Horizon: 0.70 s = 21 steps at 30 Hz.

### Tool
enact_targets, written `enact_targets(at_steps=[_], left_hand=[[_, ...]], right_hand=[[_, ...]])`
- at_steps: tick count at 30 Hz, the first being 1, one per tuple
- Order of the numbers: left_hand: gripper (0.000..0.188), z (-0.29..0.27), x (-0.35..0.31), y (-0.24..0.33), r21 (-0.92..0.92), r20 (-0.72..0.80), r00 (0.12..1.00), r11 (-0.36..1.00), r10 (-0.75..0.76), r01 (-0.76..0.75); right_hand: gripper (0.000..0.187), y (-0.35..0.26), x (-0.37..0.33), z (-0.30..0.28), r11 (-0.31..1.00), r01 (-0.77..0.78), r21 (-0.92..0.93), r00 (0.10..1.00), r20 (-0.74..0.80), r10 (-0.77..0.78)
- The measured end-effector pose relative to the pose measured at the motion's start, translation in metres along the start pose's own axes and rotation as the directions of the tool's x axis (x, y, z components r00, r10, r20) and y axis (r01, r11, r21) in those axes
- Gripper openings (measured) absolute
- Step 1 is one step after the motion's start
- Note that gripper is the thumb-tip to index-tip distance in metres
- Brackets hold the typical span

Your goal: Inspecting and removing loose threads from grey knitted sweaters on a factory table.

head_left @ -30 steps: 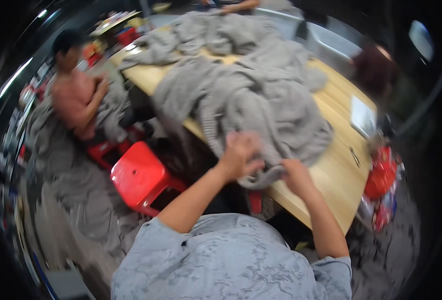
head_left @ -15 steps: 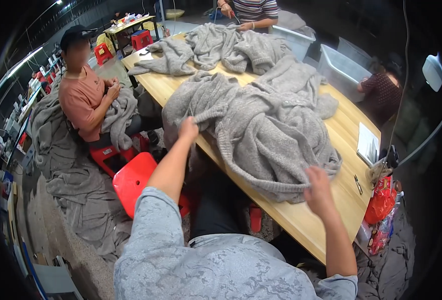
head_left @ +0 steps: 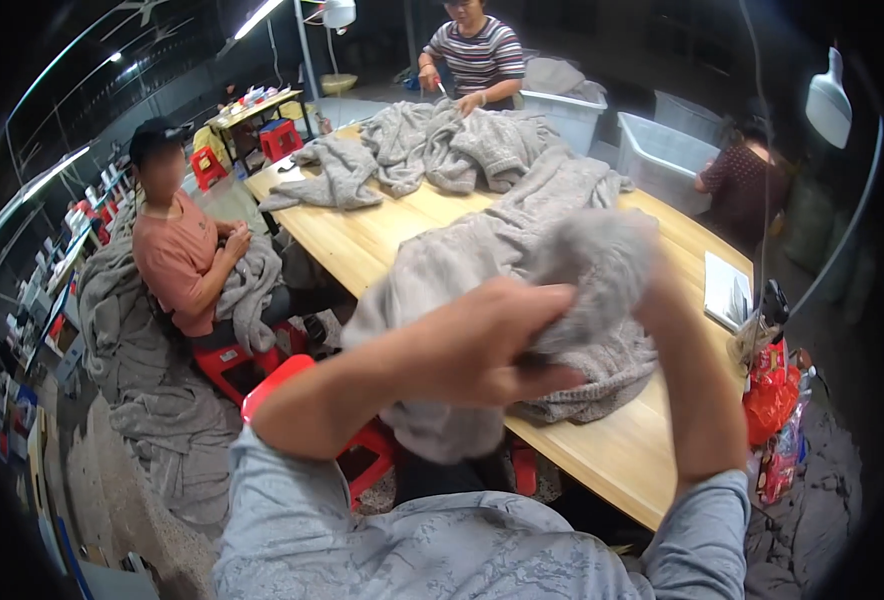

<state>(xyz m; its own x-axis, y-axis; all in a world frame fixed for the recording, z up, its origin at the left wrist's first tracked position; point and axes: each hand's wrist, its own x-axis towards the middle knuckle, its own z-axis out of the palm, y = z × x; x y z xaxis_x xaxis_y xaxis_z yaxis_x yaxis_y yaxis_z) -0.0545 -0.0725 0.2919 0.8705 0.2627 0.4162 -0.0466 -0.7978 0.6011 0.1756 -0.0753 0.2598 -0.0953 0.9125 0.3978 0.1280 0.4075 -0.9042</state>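
Observation:
A bulky grey knitted garment [head_left: 442, 255] lies heaped on the near side of the wooden table [head_left: 407, 222], its near left part hanging over the edge. A bunched part of it is lifted in front of me, blurred by motion. My left hand [head_left: 522, 340] reaches across to this bunch, with thumb and fingers around its near left side. On the bunch's right side is my right hand [head_left: 654, 290], smeared and partly covered by the knit; its fingers are hard to see. Both forearms are raised above the table.
More grey garments [head_left: 402, 145] lie along the far side, where a person in stripes [head_left: 472, 50] works with a small tool. Another person [head_left: 177, 250] sits left beside a garment pile. White tubs [head_left: 652, 160], a red stool [head_left: 280, 383], papers [head_left: 728, 290] and red bags [head_left: 772, 400] surround the table.
Both hands have come up and closer together, my left moving right across my front. Part of the garment has been lifted and bunched between them. The view has tilted slightly upward.

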Motion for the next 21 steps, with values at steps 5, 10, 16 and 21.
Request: enact_targets(at_steps=[5, 10, 16, 21], left_hand=[[0.023, 0.089, -0.095, -0.121, -0.185, -0.137, 0.900, 0.904, -0.413, 0.386], [0.031, 0.073, -0.109, -0.142, 0.086, 0.165, 0.774, 0.791, -0.611, 0.606], [0.014, -0.054, 0.040, -0.166, 0.158, -0.213, 0.828, 0.818, -0.518, 0.553], [0.042, -0.178, 0.237, -0.163, 0.987, -0.061, 0.937, 0.163, 0.345, 0.004]], right_hand=[[0.042, -0.068, -0.180, -0.077, 0.933, 0.298, 0.204, 0.889, -0.416, -0.193], [0.032, -0.084, -0.332, -0.119, 0.625, -0.773, -0.110, 0.170, -0.985, 0.036], [0.021, 0.005, -0.245, -0.192, 0.910, -0.324, 0.260, 0.517, -0.756, 0.400], [0.039, -0.041, -0.231, -0.171, 0.918, -0.330, 0.221, 0.631, -0.671, 0.389]])
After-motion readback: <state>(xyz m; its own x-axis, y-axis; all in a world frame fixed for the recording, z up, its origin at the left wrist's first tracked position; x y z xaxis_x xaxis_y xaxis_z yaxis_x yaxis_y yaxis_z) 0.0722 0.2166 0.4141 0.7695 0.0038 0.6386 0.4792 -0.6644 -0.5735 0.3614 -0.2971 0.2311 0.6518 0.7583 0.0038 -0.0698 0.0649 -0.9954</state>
